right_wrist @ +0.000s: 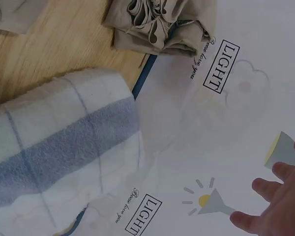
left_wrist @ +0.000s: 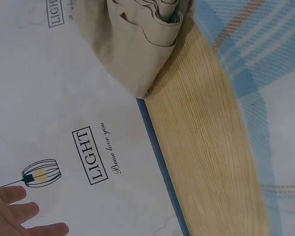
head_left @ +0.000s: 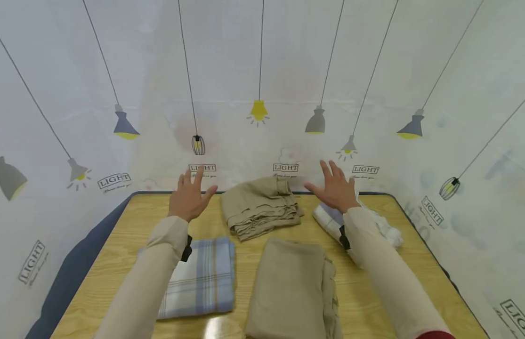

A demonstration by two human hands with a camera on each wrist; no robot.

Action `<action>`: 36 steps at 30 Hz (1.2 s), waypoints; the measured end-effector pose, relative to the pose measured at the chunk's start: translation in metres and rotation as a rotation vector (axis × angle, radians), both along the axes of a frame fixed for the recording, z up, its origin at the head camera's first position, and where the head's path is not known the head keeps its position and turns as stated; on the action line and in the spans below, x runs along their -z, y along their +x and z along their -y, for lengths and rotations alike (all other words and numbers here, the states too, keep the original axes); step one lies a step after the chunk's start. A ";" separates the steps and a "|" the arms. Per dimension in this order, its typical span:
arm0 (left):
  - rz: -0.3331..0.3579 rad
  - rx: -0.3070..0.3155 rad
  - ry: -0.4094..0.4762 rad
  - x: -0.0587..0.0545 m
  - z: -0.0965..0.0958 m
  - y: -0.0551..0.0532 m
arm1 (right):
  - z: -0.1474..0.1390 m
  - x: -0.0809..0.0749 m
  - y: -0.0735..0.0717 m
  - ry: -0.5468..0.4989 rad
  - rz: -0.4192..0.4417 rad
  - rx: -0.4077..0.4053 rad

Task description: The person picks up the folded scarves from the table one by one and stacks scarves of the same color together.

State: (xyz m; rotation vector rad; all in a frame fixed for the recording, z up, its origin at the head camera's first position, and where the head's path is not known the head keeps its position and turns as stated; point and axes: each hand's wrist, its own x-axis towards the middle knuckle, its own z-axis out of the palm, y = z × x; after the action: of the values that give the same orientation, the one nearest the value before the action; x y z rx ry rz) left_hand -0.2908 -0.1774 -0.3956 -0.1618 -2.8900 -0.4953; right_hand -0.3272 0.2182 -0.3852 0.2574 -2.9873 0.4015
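Note:
Both hands are raised above the far part of the table with fingers spread and nothing in them. The left hand (head_left: 190, 197) hovers beyond a folded blue-and-white plaid cloth (head_left: 205, 278), left of a folded khaki cloth (head_left: 262, 207) at the back edge. The right hand (head_left: 335, 188) is above a white cloth with a blue-violet stripe (right_wrist: 64, 142), which the right forearm partly covers in the head view. Nearer the front lies a larger folded khaki cloth (head_left: 292, 287), between the two forearms. In the left wrist view, fingertips (left_wrist: 49, 229) show at the lower left corner.
The wooden table (head_left: 101, 278) has a dark blue edge. Pale curtains (head_left: 228, 56) printed with hanging lamps and LIGHT labels surround it at the back and both sides. A bunched white part of a cloth (head_left: 387, 228) lies near the right edge.

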 end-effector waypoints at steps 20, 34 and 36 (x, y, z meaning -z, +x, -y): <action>0.037 0.022 0.086 0.013 -0.007 0.020 | -0.005 0.026 0.013 -0.002 0.067 -0.072; 0.048 0.026 0.141 0.022 -0.012 0.032 | -0.002 0.042 0.019 -0.011 0.053 -0.100; 0.058 0.022 0.144 0.025 -0.012 0.034 | -0.001 0.044 0.019 -0.021 0.052 -0.106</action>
State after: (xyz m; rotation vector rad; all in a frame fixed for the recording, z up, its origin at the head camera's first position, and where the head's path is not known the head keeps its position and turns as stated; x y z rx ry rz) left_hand -0.2568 -0.1655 -0.4205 -0.1603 -2.8972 -0.7207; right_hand -0.3081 0.2194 -0.4296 0.4102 -3.0271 0.4572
